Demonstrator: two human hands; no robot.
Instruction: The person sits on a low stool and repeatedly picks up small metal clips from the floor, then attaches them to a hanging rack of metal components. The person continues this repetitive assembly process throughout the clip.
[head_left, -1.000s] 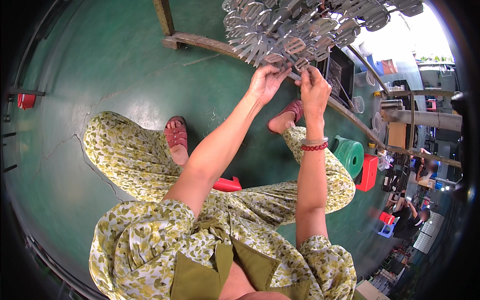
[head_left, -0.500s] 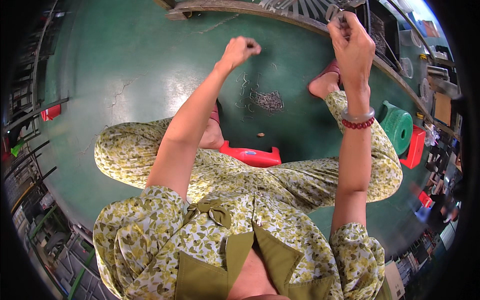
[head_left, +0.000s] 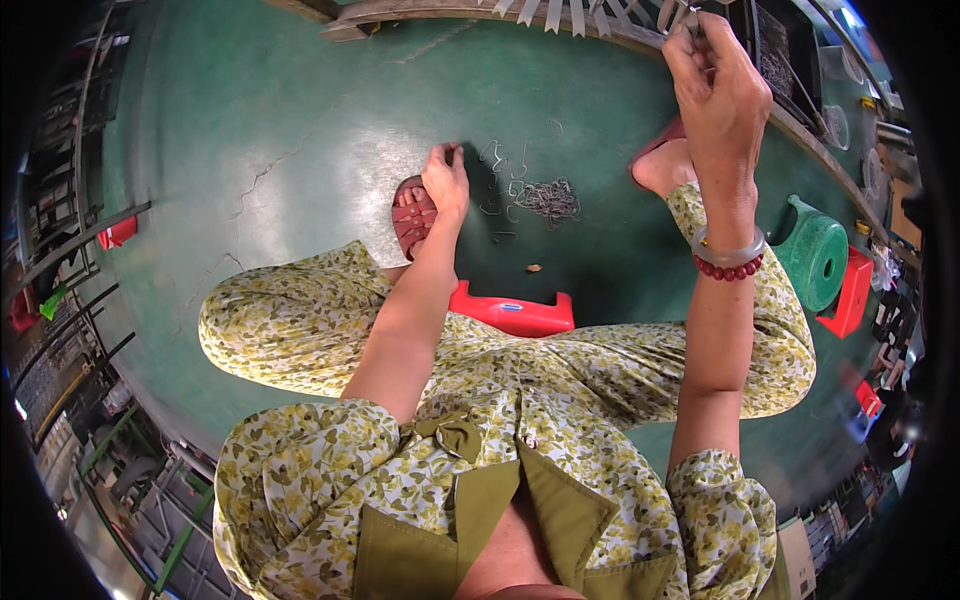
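My left hand (head_left: pixel 446 182) is low over the floor beside my left sandal (head_left: pixel 411 218), left of the loose wire hooks (head_left: pixel 497 157). Its fingers are pinched together; anything between them is too small to make out. A heap of thin metal hooks (head_left: pixel 550 200) lies on the green floor between my feet. Up at the far right, my right hand (head_left: pixel 722 95) is raised by the wooden rail (head_left: pixel 450 12), its fingertips closed on a small shiny metal piece (head_left: pixel 682 16), partly hidden. Silver metal strips (head_left: pixel 555 14) fan out just left of it, cut off by the picture's edge.
I sit on a low red stool (head_left: pixel 518 316). To my right stand a green plastic stool (head_left: pixel 815 262) and a red plastic piece (head_left: pixel 848 293). A dark tray of small metal parts (head_left: pixel 775 50) lies beyond the rail. Metal racks (head_left: pixel 75 230) line the left side.
My left hand has come down and nearer, from above the floor to beside the hooks. My right hand stays up by the rail, shifted slightly right. The view has tilted a little.
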